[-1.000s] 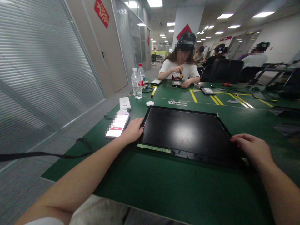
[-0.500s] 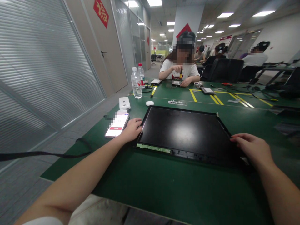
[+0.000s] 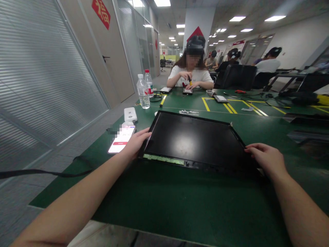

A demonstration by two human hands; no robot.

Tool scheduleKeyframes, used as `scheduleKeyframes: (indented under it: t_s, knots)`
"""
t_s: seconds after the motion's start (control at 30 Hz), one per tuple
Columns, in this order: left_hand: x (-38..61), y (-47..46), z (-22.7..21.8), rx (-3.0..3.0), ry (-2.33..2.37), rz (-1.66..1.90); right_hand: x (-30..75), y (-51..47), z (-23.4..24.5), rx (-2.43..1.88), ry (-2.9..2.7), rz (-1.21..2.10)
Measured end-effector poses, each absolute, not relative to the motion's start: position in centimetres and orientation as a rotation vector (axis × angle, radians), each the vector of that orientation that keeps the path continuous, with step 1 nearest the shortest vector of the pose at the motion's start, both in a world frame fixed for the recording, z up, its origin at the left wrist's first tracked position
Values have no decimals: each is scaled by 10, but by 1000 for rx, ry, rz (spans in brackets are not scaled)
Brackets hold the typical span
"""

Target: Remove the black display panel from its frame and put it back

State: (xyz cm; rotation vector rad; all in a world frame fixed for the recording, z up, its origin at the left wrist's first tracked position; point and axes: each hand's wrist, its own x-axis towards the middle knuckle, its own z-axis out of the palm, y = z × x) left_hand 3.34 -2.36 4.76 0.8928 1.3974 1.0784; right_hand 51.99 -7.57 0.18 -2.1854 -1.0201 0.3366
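Between my hands is a black flat display panel [image 3: 192,137] with a dark, glossy face and a thin black frame. A green circuit strip [image 3: 164,159] runs along the left part of its near edge. My left hand [image 3: 136,142] grips the panel's left edge, some fingers hidden beneath it. At the right edge my right hand [image 3: 267,159] pinches the frame between thumb and fingers. The panel's far side looks slightly raised off the green table [image 3: 180,199]. Left of my left hand lies a phone [image 3: 122,139] with a lit screen.
A white power adapter [image 3: 130,115] sits beyond the phone, with two water bottles [image 3: 143,92] behind it. Small grey scraps [image 3: 189,112] lie past the panel. Across the table, a person [image 3: 191,73] works with a yellow-handled screwdriver [image 3: 190,81]. Cables lie at the far right.
The panel's far edge has risen slightly and now partly hides the small white case behind it. My left hand has closed around the left edge. The whole view has shifted a little.
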Motion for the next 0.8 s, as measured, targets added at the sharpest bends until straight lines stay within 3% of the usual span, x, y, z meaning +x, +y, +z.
scheduleKeyframes:
  t_s: [0.6,0.8]
  knots:
    - [33,-16,32,671,1132,1134,525,-74,-1,-2161,-1079,329]
    - [31,-19,35,705,1234,1067,519,-77,5,-2193,-1047,346]
